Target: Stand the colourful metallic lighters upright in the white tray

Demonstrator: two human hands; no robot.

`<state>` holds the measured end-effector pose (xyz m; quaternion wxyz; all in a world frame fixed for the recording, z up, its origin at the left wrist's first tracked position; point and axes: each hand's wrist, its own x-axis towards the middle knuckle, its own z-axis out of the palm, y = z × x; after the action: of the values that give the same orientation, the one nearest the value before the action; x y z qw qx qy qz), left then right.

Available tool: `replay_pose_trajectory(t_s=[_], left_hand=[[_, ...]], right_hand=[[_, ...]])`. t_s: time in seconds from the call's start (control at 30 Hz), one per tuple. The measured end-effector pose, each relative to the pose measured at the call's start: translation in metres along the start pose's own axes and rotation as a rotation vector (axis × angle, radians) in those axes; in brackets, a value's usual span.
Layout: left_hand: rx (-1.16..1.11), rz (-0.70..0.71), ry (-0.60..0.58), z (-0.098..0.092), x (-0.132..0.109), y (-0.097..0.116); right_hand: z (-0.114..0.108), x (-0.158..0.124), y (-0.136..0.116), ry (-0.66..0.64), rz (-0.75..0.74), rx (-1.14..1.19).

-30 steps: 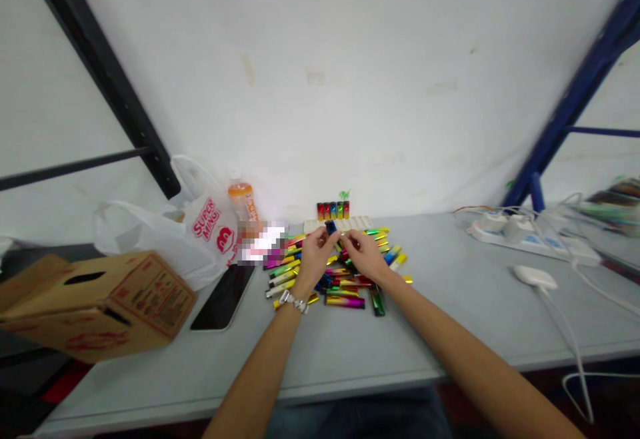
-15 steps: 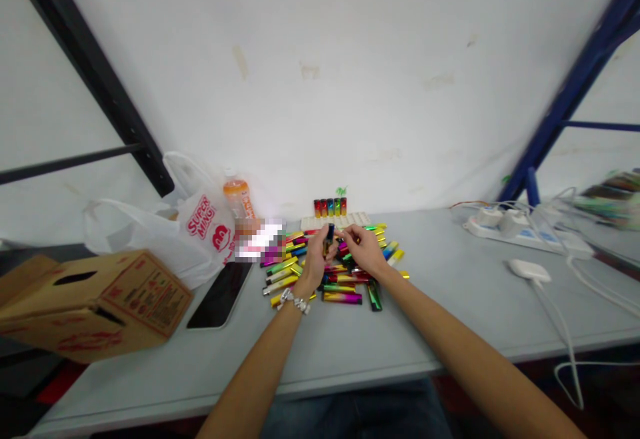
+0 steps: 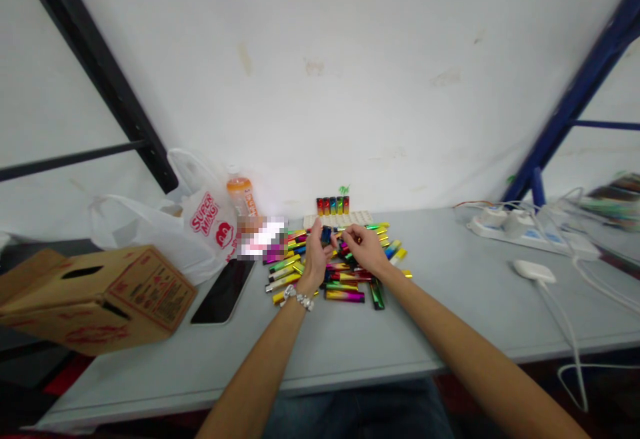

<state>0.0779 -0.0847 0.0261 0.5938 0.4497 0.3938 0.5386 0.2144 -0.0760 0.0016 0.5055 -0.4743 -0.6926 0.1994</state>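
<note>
My left hand is closed round a dark blue, shiny lighter, held upright above a loose pile. Just to its right, my right hand has its thumb and fingers pinched together; what they hold, if anything, is too small to make out. Under and around both hands lie many metallic lighters in mixed colours, among them a yellow-and-purple lighter and a green lighter. Behind the hands, several lighters stand upright in a row at the back of a cream slotted tray.
On the left are a cardboard box, a white plastic bag, an orange drink bottle and a dark phone. A power strip and a white charger with cables lie at right. The wall rises behind the tray.
The lighter in my left hand has turned, so more of its dark blue side shows. My right hand stays close beside it, and the view has shifted slightly.
</note>
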Motion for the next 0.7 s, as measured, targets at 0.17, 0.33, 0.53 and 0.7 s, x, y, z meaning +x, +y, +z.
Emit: replay_pose_trajectory(t_s=[0.17, 0.33, 0.53, 0.7], left_hand=[[-0.008, -0.009, -0.035, 0.000, -0.001, 0.001], [0.119, 0.043, 0.130, 0.003, 0.004, -0.003], [0.028, 0.025, 0.016, 0.003, 0.000, 0.001], [-0.028, 0.081, -0.100, 0.007, -0.004, 0.002]], right_hand=[[0.000, 0.000, -0.001, -0.011, 0.006, 0.008], [0.001, 0.000, -0.001, -0.017, 0.002, 0.018], [-0.002, -0.002, -0.008, 0.009, -0.028, 0.073], [-0.005, -0.006, -0.024, 0.089, -0.148, 0.206]])
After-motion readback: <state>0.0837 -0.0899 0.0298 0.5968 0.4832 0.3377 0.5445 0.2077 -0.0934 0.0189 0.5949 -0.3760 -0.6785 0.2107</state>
